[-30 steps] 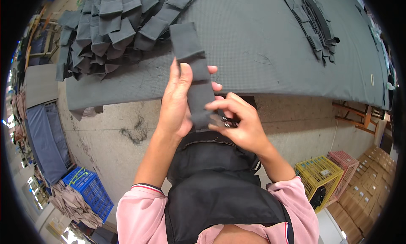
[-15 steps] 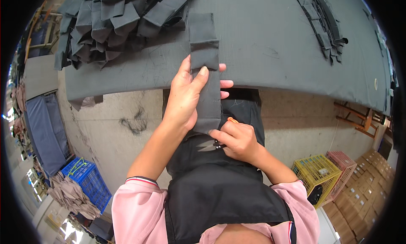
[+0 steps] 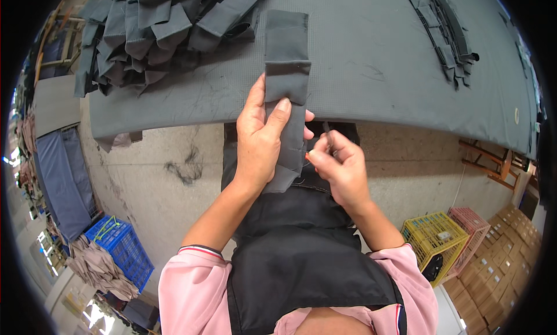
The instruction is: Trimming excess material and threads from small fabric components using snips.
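Note:
My left hand is closed around a long dark grey fabric strip, with the thumb pressed on its face. Seams cross the strip, and its top end lies over the table edge. Close to the strip's lower right edge is my right hand, closed on a small pair of thread snips. Their dark tip points up past the fingers, and a bit of orange shows by the fingertips. Most of the snips is hidden in the hand. A loose thread shows between the strip's edge and the right fingertips.
A heap of similar grey strips lies at the left of the grey covered table; a smaller bunch lies at the right. Blue, yellow and pink crates and cardboard boxes stand on the floor.
My right hand has moved up and right along the strip, and the snips have turned from pointing left to pointing up. The strip has shifted slightly right and its lower end tilts.

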Demonstrator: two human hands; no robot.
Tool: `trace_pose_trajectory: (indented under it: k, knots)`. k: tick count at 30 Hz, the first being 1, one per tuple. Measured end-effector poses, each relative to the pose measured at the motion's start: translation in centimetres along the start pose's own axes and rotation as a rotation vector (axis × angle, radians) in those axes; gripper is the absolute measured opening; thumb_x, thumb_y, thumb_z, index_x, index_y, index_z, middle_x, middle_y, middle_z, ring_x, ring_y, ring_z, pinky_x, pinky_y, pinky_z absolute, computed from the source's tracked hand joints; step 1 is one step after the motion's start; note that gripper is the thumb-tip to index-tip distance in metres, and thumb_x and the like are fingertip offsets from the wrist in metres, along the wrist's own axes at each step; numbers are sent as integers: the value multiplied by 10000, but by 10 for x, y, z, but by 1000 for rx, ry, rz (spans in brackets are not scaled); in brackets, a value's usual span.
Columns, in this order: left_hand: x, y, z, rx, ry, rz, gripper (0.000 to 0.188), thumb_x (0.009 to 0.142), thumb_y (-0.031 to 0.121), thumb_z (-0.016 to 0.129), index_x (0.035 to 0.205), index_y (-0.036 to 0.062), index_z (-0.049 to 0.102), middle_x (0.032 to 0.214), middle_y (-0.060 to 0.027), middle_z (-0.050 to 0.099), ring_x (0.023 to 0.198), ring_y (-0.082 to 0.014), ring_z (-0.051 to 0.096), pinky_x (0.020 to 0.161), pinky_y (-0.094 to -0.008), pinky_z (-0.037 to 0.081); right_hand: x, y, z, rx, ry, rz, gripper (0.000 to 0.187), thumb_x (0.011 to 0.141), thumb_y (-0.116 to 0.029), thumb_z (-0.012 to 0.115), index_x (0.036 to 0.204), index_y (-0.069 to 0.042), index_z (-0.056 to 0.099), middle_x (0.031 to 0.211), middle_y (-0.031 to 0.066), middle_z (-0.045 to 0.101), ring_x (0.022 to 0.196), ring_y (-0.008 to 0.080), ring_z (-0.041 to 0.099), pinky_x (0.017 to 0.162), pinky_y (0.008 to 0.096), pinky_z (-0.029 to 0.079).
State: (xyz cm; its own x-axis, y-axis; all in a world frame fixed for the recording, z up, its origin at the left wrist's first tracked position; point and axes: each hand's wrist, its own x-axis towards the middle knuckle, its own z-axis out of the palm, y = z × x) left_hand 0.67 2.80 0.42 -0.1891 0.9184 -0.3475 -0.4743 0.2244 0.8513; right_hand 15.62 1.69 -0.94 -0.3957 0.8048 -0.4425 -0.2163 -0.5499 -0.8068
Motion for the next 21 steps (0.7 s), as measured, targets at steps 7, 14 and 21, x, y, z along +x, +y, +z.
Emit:
trace_pose_trajectory:
  k: [7, 14, 21]
  knots:
    - [2, -7, -2, 6, 17, -88, 415, 935, 116, 502, 1328, 22, 407, 896, -57, 602, 735, -131, 625, 599, -252, 503, 2, -3, -14, -113, 288, -256, 145, 839, -58, 641, 944, -16, 551, 780, 6, 485, 608, 68, 425, 538, 218, 371]
    - [2, -6, -5, 41, 2, -81, 435, 935, 67, 463, 1359, 19, 379, 1039, -62, 592, 772, -123, 603, 669, -256, 502, -24, -8, -9, -988, 115, -668, 339, 669, -51, 759, 979, -48, 621, 812, 83, 552, 597, 191, 536, 484, 290, 420]
    - [0, -5, -4, 88, 21, -6, 432, 932, 28, 453, 1355, -10, 378, 1105, -79, 581, 851, -116, 587, 764, -270, 516, -20, -10, -7, -1066, 109, -687, 341, 643, -50, 762, 958, -51, 631, 765, 66, 538, 570, 195, 544, 484, 294, 419]
